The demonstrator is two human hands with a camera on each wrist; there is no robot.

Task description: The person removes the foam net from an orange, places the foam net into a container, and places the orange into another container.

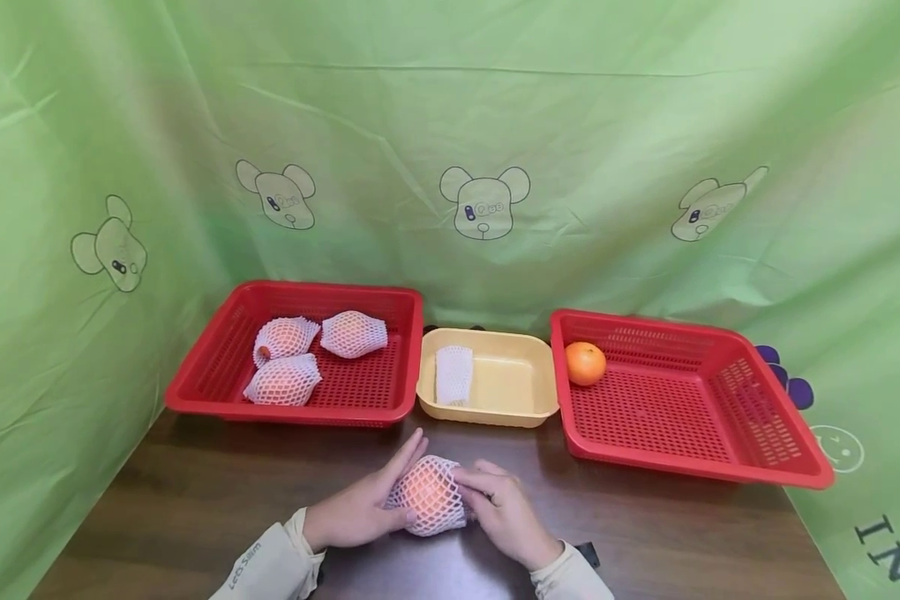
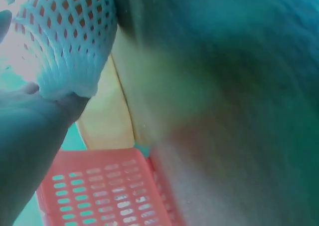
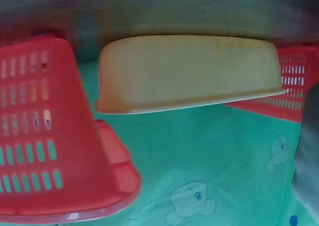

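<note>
In the head view, an orange fruit (image 1: pixel 427 493) in a white foam net sleeve is between both hands, close over the table. My left hand (image 1: pixel 360 510) holds it from the left, thumb on the near side and fingers reaching along the far side. On the right, my right hand (image 1: pixel 504 508) pinches the end of the foam net (image 1: pixel 453 517) between thumb and fingers. The left wrist view shows the netted fruit (image 2: pixel 75 31) large, with part of the left hand (image 2: pixel 35 126) below it. Nothing held shows in the right wrist view.
A red basket (image 1: pixel 292 414) at the left holds three netted fruits. In the middle, a cream tray (image 1: pixel 513 383) contains a flat white foam net (image 1: pixel 454 375). The right red basket (image 1: pixel 697 471) has one bare orange (image 1: pixel 586 364). A green curtain (image 1: pixel 487 108) hangs behind.
</note>
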